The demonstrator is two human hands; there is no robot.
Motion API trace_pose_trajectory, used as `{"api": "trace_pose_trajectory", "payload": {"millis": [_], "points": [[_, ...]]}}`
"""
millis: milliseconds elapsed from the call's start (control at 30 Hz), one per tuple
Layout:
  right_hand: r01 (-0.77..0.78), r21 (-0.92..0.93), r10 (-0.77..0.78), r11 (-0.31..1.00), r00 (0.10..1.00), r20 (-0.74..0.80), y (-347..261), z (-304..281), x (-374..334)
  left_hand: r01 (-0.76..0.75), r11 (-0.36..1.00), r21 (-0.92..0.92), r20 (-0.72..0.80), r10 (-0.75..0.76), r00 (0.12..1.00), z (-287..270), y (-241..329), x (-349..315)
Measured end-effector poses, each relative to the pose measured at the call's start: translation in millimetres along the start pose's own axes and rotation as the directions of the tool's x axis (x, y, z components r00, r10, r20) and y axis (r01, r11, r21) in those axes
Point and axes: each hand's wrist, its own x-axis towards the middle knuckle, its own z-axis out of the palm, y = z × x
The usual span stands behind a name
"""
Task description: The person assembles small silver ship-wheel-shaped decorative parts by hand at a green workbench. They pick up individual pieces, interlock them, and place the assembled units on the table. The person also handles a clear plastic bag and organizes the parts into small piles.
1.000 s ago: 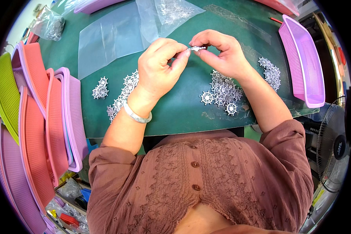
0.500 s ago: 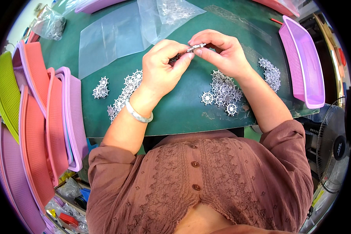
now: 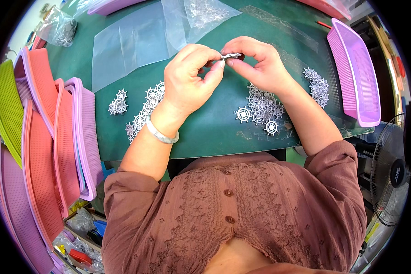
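Between the fingertips of both hands, above the green mat (image 3: 205, 132), is a small silver ship's-wheel charm (image 3: 231, 56), seen nearly edge-on. My left hand (image 3: 192, 75) pinches its left end with thumb and forefinger, and my right hand (image 3: 259, 64) grips its right end. Silver wheel charms like it lie in loose piles: one pile (image 3: 154, 100) partly behind my left forearm, another (image 3: 262, 106) below my right hand. A small heap (image 3: 118, 103) sits farther left. Beyond my right forearm lies one more cluster (image 3: 318, 87).
Stacked pink, purple and green plastic baskets (image 3: 41, 132) crowd the left edge. A purple basket (image 3: 351, 75) stands at the right, with a black fan (image 3: 390, 171) below it. Clear plastic bags (image 3: 137, 43) lie at the back; a filled bag (image 3: 61, 28) sits far left.
The charm has tilted slightly and sits a little lower between the fingers. My left hand has shifted slightly left; the piles look unchanged.
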Motion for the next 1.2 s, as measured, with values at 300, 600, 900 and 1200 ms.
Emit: {"api": "trace_pose_trajectory", "payload": {"millis": [300,600,900,1200], "points": [[-0.077,0.183,0.084,0.980,0.996,-0.033,2.4,0.3,-1.0,0.085,0.996,-0.040,0.032,-0.084,0.996,2.1,-1.6,-1.5],[-0.149,0.209,0.144,0.967,0.989,0.037,0.3,-0.7,-1.6,-0.005,0.996,-0.086,-0.025,0.003,1.000,2.7,-4.2,-0.7],[-0.170,0.195,0.160,0.966,0.985,0.067,0.1,-0.2,-1.8,-0.036,0.998,-0.051,0.000,0.036,0.999,0.8,-0.6,-1.2],[-0.183,0.226,0.169,0.957,0.982,0.079,1.1,-0.1,-2.0,-0.056,0.997,-0.053,-0.013,0.055,0.998,2.4,-2.0,-2.5]]}}
